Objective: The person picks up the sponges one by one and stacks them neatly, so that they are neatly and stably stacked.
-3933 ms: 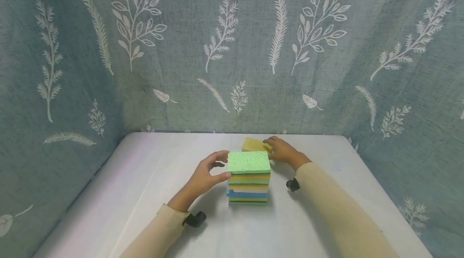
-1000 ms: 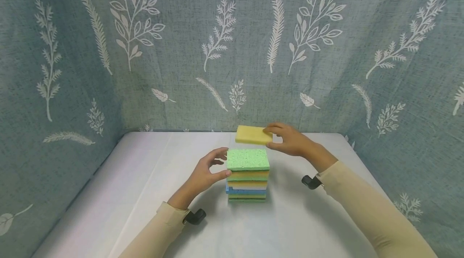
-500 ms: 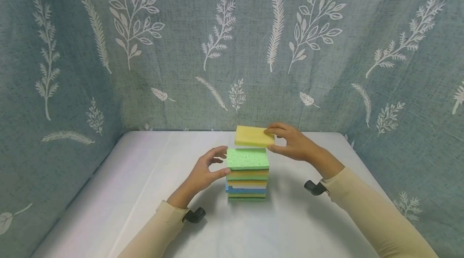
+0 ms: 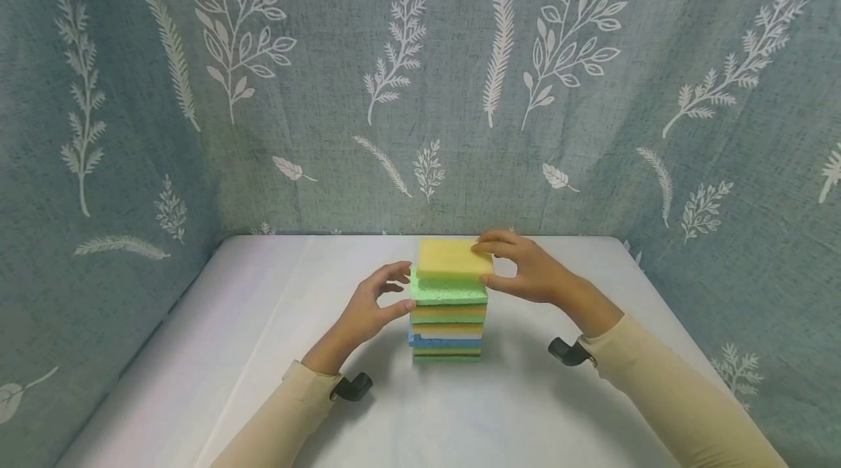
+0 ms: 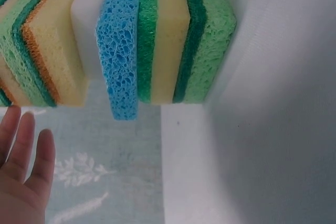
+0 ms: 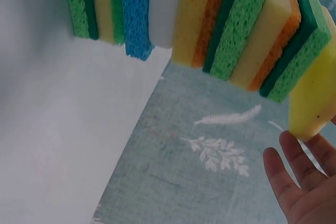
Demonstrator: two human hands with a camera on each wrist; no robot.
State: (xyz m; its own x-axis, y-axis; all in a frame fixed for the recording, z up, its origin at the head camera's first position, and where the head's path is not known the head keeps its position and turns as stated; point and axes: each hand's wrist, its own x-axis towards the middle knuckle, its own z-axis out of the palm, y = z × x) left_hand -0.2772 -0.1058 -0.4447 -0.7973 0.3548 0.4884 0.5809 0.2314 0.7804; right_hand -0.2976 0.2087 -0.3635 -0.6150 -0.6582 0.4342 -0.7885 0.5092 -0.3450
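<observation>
A stack of sponges [image 4: 450,315] stands upright on the table, in green, yellow, white and blue layers with a light green one uppermost. The blue sponge [image 5: 121,45] juts out a little from the pile in the left wrist view. Over the top of the stack, my right hand [image 4: 531,268] pinches a plain yellow sponge [image 4: 453,258] by its right end. That sponge overlaps the light green one in the head view. My left hand [image 4: 369,313] is at the stack's upper left side, fingers relaxed and thumb tip right at the edge.
The stack rests on a white-covered table [image 4: 276,351], whose far edge lies just behind it. Grey-green curtains [image 4: 355,88] with white leaf prints enclose the back and both sides. A black wrist camera [image 4: 352,386] shows at the left cuff, another [image 4: 569,351] at the right.
My right hand picked up the yellow sponge from behind the stack and raised it. Over the last half second it came nearer and lower, onto the stack's top. My left hand stayed nearly still.
</observation>
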